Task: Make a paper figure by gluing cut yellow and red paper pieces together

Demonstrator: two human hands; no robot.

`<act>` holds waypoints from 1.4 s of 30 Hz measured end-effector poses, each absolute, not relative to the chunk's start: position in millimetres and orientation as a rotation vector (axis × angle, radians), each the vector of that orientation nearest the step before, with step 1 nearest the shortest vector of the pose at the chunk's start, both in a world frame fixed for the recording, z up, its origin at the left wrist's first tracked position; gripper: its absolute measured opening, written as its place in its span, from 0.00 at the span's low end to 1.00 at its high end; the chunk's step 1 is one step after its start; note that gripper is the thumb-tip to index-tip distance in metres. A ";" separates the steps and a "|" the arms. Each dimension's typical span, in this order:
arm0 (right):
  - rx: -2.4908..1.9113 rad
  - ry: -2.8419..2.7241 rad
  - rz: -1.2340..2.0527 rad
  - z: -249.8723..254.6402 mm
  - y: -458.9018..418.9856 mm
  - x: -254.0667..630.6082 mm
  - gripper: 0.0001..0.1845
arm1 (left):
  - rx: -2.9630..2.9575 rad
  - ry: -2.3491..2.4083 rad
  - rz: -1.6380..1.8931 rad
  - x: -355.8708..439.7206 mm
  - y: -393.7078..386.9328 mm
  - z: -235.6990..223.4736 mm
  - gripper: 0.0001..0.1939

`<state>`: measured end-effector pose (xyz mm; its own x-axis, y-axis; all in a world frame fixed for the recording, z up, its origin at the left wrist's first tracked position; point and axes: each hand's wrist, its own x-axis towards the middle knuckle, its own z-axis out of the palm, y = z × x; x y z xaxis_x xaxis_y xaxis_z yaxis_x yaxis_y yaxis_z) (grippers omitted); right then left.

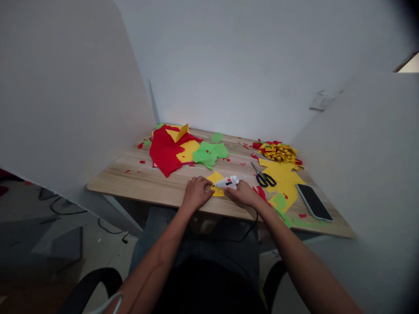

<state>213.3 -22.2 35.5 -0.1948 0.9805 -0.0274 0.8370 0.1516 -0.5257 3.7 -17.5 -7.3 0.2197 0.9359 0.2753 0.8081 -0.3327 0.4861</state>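
Note:
My left hand (pixel 196 192) rests near the front edge of the wooden table (pixel 157 185), its fingers curled and pinching the left edge of a small yellow paper piece (pixel 216 179). In my right hand (pixel 242 192) is a white glue gun (pixel 229 182), held in a closed grip, its tip pointing left onto that yellow piece. A black cord (pixel 248 231) runs from the gun down past the table edge.
Red paper (pixel 163 150), yellow and green paper sheets (pixel 209 153) lie at the back left. Black-handled scissors (pixel 264 177), a yellow and red paper flower (pixel 278 152), yellow scraps and a black phone (pixel 314 202) lie to the right. White partition panels close in both sides.

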 end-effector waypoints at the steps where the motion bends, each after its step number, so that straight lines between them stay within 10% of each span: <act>1: -1.747 -2.110 0.630 35.7 -22.4 213.3 0.15 | 2.255 1.652 0.777 3.8 -17.7 -7.1 0.14; 42: -1.488 -1.477 1.084 -7.2 -31.5 244.3 0.16 | 2.262 1.663 0.733 2.1 -17.7 -1.3 0.14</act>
